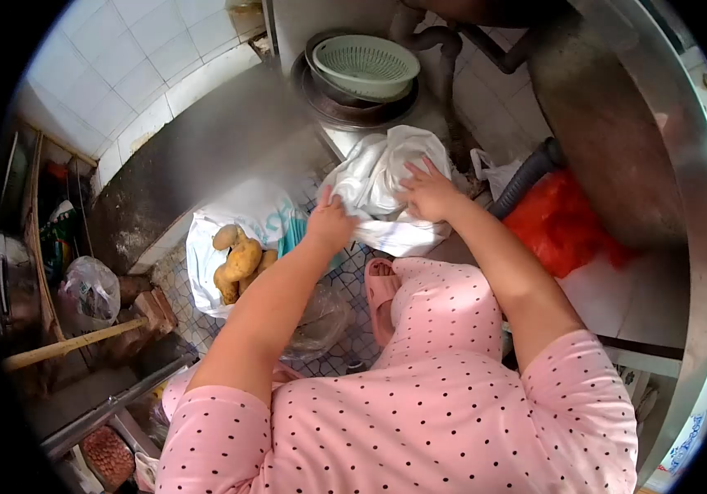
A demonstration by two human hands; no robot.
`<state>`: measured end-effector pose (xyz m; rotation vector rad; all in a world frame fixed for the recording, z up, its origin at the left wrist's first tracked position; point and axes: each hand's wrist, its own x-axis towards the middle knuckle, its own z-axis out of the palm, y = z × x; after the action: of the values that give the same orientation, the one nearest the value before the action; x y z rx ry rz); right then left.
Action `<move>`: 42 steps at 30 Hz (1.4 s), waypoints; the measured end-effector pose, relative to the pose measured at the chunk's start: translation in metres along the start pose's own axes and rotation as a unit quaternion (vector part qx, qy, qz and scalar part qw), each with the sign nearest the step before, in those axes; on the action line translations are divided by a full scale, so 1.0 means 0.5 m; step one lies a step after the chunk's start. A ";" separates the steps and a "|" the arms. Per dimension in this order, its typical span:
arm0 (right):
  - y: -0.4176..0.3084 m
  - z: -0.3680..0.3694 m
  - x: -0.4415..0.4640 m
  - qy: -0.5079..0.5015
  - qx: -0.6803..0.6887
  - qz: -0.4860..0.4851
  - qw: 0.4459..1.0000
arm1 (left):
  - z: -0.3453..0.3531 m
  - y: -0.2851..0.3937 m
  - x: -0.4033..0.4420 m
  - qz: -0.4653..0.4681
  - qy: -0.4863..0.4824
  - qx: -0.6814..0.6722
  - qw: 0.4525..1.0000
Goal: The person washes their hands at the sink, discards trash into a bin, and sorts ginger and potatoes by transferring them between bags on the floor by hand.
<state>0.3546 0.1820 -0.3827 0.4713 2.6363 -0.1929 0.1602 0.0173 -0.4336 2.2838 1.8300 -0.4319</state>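
A crumpled white plastic bag (374, 177) lies low on the floor in front of me. At its left edge, my left hand (333, 222) touches it with finger and thumb apart; the fingers are a little blurred. Spread fingers of my right hand (431, 191) rest on the bag's right side. What the bag contains is hidden. To the left of my left arm, several potatoes (242, 257) lie on another white plastic bag (203, 239) with teal printing. A clear plastic bag (320, 321) sits on the tiles below my left forearm.
A green colander (366, 62) tops stacked basins behind the white bag. On the right are a grey drain hose (526, 177), a red plastic bag (563, 222) and a metal frame edge (674, 165). Shelves with a wooden stick (73, 344) stand left. My pink slipper (381, 300) is close by.
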 end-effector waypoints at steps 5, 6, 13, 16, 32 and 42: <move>-0.030 0.062 0.054 -0.190 -0.077 0.122 0.971 | 0.036 -0.073 -0.084 -0.097 -0.023 0.050 0.994; -0.047 0.043 0.060 -0.198 -0.048 0.116 0.972 | 0.041 -0.074 -0.097 -0.099 0.014 0.023 0.995; -0.150 -0.112 0.055 -0.147 -0.063 -0.005 0.987 | -0.036 -0.046 -0.323 -0.067 0.204 -0.235 0.948; -0.218 -0.155 0.059 -0.034 -0.013 -0.085 0.996 | 0.016 -0.086 -0.421 -0.220 0.224 -0.304 0.899; -0.564 -0.099 0.176 0.343 0.450 -0.150 0.811 | 0.032 -0.140 -0.453 -0.253 0.138 -0.894 0.343; -0.632 -0.045 0.275 0.214 0.652 0.067 0.725 | 0.034 -0.134 -0.478 -0.340 0.434 -0.481 0.682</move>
<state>0.1167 -0.0669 -0.4075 1.2174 2.3788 -2.1624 0.0456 -0.1931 -0.3669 0.9785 2.3182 1.4649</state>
